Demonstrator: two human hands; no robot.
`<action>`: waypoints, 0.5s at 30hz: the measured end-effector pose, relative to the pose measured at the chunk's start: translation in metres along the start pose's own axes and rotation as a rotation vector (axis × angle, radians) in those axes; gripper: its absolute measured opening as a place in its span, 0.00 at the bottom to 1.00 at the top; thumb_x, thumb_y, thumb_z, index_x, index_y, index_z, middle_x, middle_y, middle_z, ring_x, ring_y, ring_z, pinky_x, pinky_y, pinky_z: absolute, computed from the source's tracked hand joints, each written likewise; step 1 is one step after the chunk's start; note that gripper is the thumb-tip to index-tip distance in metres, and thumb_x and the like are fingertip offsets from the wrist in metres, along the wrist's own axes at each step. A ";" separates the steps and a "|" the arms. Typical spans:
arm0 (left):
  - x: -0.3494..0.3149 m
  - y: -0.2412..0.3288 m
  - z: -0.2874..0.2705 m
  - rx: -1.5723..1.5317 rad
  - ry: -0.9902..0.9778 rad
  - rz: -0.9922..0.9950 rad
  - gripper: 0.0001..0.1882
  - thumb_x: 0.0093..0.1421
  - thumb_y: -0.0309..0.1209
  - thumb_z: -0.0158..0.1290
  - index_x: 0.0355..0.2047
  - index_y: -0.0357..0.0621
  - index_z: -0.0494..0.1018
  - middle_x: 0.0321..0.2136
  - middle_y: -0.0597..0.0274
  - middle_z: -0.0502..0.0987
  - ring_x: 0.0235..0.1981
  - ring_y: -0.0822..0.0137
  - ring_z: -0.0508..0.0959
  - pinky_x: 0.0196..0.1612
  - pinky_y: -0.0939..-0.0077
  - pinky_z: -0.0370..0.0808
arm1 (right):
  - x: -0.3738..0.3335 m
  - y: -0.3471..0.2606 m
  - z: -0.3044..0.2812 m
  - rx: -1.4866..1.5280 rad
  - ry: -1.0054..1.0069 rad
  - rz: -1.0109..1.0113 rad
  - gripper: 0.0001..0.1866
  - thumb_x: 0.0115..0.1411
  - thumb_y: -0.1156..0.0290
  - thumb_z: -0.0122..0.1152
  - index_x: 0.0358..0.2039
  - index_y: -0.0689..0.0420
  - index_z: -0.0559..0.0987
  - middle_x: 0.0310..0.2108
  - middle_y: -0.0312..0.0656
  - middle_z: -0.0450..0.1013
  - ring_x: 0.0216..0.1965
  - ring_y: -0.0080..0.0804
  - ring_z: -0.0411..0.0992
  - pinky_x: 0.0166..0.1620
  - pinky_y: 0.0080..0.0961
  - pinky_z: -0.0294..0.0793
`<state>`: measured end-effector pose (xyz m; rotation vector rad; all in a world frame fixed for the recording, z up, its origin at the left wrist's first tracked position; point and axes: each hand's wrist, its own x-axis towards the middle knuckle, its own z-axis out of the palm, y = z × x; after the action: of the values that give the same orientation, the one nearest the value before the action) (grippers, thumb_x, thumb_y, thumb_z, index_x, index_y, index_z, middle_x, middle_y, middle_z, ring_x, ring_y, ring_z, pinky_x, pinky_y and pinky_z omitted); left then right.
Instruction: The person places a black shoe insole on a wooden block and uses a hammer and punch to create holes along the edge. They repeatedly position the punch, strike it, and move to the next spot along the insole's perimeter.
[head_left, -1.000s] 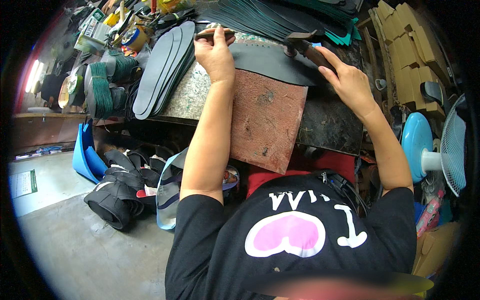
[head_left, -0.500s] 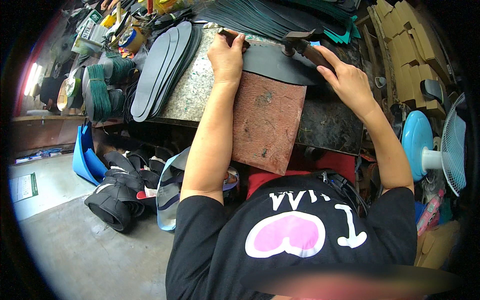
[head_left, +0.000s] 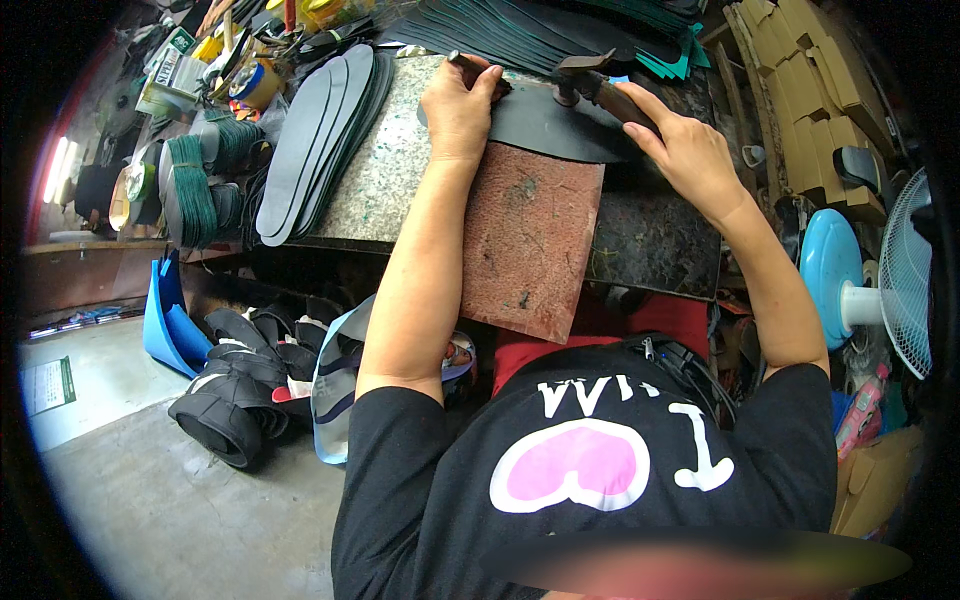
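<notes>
Lying flat on the worktable [head_left: 655,235], the black shoe sole [head_left: 555,132] seems thin, light and a little bendable, so I would take hold of its free rim; the left hand [head_left: 460,115] pinches a short dark rod-like tool [head_left: 456,58] over it, while the right hand [head_left: 680,148] is wrapped around a hammer [head_left: 612,98]; nearer lies a reddish-brown mat [head_left: 528,245], and leftward stacked grey soles [head_left: 318,145]
</notes>
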<state>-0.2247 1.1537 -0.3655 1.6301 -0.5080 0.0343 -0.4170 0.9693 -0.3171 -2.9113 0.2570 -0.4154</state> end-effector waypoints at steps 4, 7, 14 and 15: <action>-0.003 0.002 0.000 -0.244 -0.060 -0.007 0.06 0.59 0.26 0.59 0.34 0.38 0.75 0.28 0.61 0.81 0.26 0.71 0.80 0.31 0.79 0.78 | 0.001 0.000 0.000 0.042 -0.051 0.032 0.26 0.66 0.53 0.50 0.64 0.34 0.61 0.32 0.55 0.78 0.35 0.57 0.77 0.37 0.48 0.76; 0.000 0.001 0.000 -0.460 -0.391 -0.293 0.06 0.60 0.27 0.59 0.35 0.38 0.75 0.29 0.59 0.81 0.30 0.71 0.80 0.36 0.79 0.77 | 0.001 0.000 0.001 0.021 -0.040 0.023 0.26 0.66 0.53 0.50 0.64 0.35 0.62 0.31 0.54 0.78 0.34 0.55 0.78 0.36 0.47 0.77; 0.021 0.000 -0.012 -0.336 0.183 0.083 0.04 0.62 0.24 0.56 0.36 0.39 0.72 0.32 0.59 0.79 0.35 0.70 0.80 0.40 0.77 0.78 | 0.001 0.002 0.001 -0.007 -0.016 -0.003 0.24 0.66 0.51 0.49 0.62 0.37 0.64 0.30 0.52 0.78 0.32 0.52 0.78 0.35 0.46 0.78; 0.021 0.001 -0.018 -0.439 0.231 0.062 0.04 0.62 0.23 0.55 0.36 0.38 0.72 0.31 0.59 0.79 0.34 0.70 0.80 0.37 0.77 0.80 | 0.001 0.002 0.001 -0.003 -0.018 0.000 0.24 0.66 0.52 0.49 0.62 0.37 0.64 0.30 0.52 0.78 0.32 0.52 0.78 0.35 0.46 0.78</action>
<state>-0.2012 1.1647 -0.3558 1.1634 -0.3570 0.1455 -0.4156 0.9675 -0.3181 -2.9170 0.2546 -0.3890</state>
